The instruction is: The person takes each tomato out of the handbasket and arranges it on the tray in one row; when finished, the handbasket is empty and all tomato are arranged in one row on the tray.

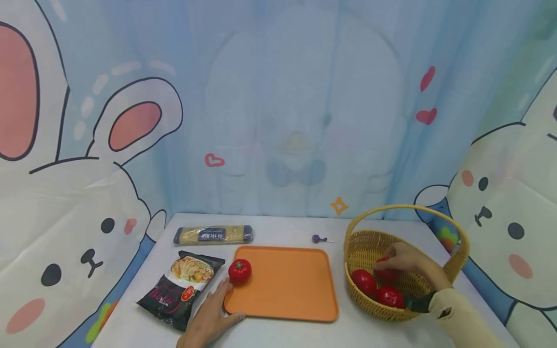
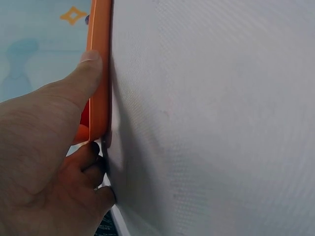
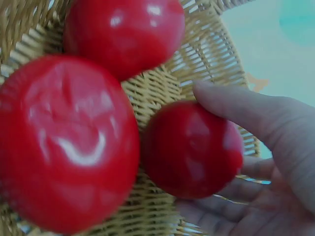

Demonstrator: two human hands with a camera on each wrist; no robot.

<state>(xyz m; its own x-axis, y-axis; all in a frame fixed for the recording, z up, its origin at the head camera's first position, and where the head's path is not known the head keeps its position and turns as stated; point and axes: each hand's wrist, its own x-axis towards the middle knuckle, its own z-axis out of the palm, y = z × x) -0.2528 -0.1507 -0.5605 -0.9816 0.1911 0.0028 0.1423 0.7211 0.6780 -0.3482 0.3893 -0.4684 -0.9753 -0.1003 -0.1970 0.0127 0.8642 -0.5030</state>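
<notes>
At the right stands a yellow wicker basket with a tall handle. My right hand reaches inside it and grips a red tomato, thumb on one side and fingers on the other. Two more tomatoes, one to the left and another nearer me, lie beside it in the basket. My left hand holds the near-left corner of an orange tray, its thumb along the front edge in the left wrist view. One tomato with a green top sits at the tray's left edge, just beyond those fingers.
Left of the tray lies a black food packet with a pasta picture. Behind it is a long clear pack of spaghetti. A small purple-handled item with a thin pale end lies behind the tray. A printed curtain hangs behind the white table.
</notes>
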